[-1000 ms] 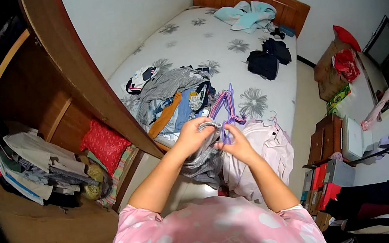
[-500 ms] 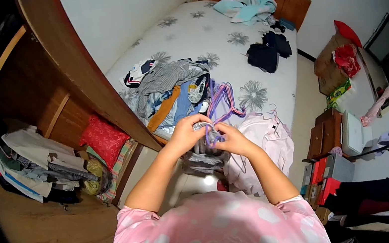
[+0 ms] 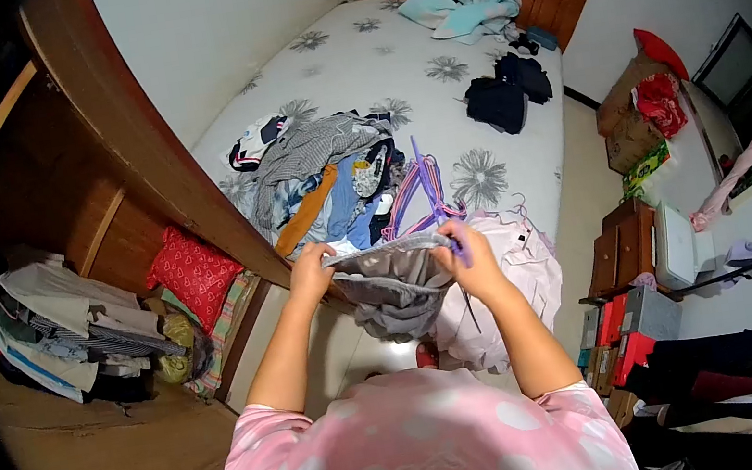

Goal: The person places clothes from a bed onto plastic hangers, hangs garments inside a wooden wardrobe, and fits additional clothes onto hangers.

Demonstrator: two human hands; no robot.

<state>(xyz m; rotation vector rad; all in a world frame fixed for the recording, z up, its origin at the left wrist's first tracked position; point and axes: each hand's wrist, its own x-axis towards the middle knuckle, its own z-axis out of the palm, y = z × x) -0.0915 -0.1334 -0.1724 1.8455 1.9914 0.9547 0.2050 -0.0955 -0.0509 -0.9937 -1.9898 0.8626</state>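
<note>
Grey garment (image 3: 393,281) hangs off bed's (image 3: 335,61) near edge, opening spread wide; left hand (image 3: 309,279), fingers curled closed, grips one end of its band; right hand (image 3: 476,271) pinches other, plus purple hanger (image 3: 457,235); best hold band level, evenly taut.

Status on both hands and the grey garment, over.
Left hand, right hand: gripping edge of grey garment. Garment hanging between them. Purple hanger also in right hand.
</note>
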